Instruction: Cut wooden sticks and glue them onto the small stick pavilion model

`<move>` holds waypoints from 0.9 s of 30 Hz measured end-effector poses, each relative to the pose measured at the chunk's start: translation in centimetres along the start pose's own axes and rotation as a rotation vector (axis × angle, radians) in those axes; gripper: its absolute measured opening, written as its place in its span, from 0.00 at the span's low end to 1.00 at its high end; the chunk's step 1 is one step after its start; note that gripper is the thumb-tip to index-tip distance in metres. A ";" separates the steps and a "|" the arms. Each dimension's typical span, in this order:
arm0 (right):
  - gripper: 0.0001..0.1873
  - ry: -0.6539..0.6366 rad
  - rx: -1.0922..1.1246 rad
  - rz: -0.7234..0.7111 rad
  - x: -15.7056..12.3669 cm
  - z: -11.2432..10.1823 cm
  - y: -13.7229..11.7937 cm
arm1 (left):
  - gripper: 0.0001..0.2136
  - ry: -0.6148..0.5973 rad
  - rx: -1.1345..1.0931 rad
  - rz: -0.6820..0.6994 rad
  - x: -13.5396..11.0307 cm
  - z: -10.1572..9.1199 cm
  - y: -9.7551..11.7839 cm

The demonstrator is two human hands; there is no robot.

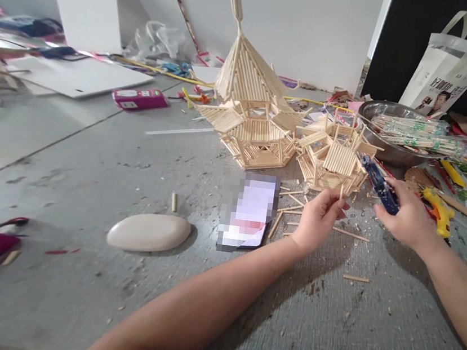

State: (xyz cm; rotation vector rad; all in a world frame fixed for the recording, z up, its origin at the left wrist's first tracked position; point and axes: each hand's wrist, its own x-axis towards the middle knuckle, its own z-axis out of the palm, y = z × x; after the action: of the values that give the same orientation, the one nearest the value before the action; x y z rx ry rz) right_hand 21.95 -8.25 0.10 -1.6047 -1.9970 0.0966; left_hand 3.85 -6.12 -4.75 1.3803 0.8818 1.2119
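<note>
Short wooden stick [341,193] is pinched between the thumb and fingers of the left hand [318,218], poking upright out of the grip. Right behind that pinch sits the smaller stick model [340,158], all little panels and spiky ends; can't tell from here if the held stick touches it. The right hand [408,214] is wrapped around some blue-handled pliers [380,187], angled up and left toward the model, but honestly can't tell if the tool's jaws are apart.

Just left of the left-hand pinch there's a scatter of loose sticks [294,200], then a phone [255,209] lying face up with its screen blurred out. Behind the phone, the bigger pagoda-style model [249,80] towers over everything with its pointy roof. Way out left of the grip is a smooth pale oval object [148,234].

Over past the right hand: a yellow glue gun [439,211] close by, and farther back a metal bowl [395,156] piled with bagged sticks [415,134].
</note>
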 end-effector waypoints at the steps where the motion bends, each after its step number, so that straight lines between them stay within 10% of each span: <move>1: 0.23 -0.003 -0.017 -0.015 -0.2 0.2 0.2 | 0.04 -0.003 0.002 -0.004 0.0 0.0 -0.2; 27: 0.26 -0.057 -0.162 -0.158 -3.0 3.3 0.8 | 0.04 -0.104 0.328 0.124 -1.1 -0.1 -1.2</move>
State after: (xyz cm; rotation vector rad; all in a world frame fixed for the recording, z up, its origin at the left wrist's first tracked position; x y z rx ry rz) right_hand 21.45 -9.81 -4.06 -1.5496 -2.2167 -0.0819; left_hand 3.63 -6.90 -6.15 1.7665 0.9632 1.1094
